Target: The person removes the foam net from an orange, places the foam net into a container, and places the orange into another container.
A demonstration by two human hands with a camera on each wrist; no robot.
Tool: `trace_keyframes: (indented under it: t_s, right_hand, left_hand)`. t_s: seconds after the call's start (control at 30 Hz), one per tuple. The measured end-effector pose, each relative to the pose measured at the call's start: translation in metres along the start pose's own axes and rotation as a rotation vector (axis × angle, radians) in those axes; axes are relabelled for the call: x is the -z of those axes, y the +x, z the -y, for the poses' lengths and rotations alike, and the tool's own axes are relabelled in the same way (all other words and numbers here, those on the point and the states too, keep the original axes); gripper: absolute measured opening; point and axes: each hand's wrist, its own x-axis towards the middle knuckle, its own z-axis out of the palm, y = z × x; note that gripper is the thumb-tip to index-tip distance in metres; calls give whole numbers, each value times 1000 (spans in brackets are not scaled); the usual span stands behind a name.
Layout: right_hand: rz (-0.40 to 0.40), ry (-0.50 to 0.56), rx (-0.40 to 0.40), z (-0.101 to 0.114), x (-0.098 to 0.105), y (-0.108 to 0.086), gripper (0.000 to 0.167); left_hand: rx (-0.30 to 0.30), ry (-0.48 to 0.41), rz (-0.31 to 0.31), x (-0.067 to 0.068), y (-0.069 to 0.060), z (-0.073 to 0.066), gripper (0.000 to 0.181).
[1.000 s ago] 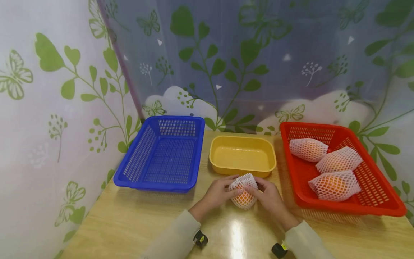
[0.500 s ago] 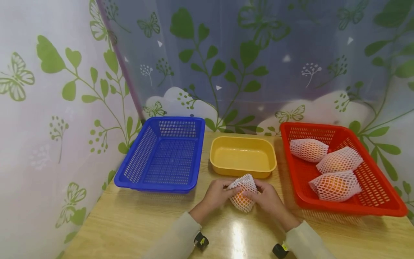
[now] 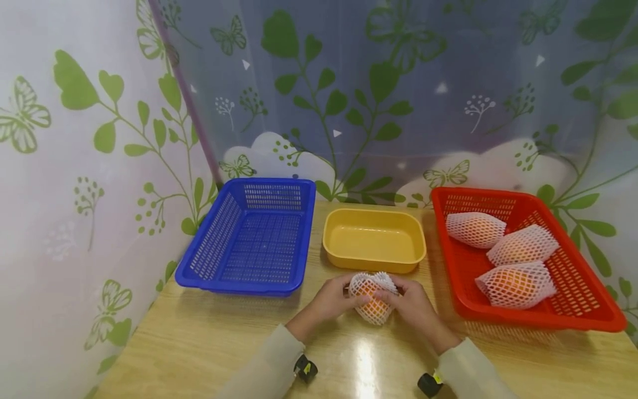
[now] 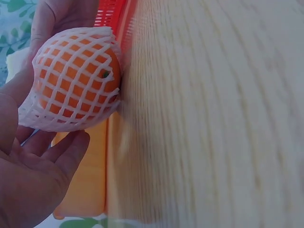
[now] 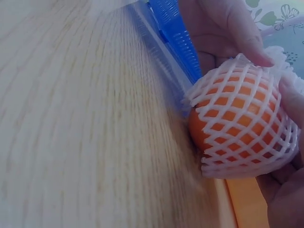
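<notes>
An orange fruit in a white foam net is held between both hands at the middle of the table, just in front of the yellow tub. My left hand grips its left side, thumb on the near face. From the right, my right hand pinches the net with its thumb near the top. In the left wrist view the netted fruit shows a small green stem spot. The right wrist view shows bare orange skin past the net's edge on the fruit.
At the left stands a blue basket with nothing in it. The red basket at the right holds three netted fruits. A patterned curtain hangs behind the table.
The net's top, pointed before, is now spread wider, with a dip in the middle. The left hand has shifted slightly; both hands keep hold of the fruit.
</notes>
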Motion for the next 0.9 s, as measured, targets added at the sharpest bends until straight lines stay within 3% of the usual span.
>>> trace_keyframes:
  t_s: [0.43,0.73,0.9]
  right_hand:
    - [-121,12,29,-4,0,2,21]
    - [-49,20,67,-5,0,3,27]
    - [-46,-54,25,-6,2,2,31]
  left_hand:
    - [-14,16,11,-4,4,1,43]
    - [24,61,6,1,2,-2,37]
    - [-12,58,8,3,5,-3,37]
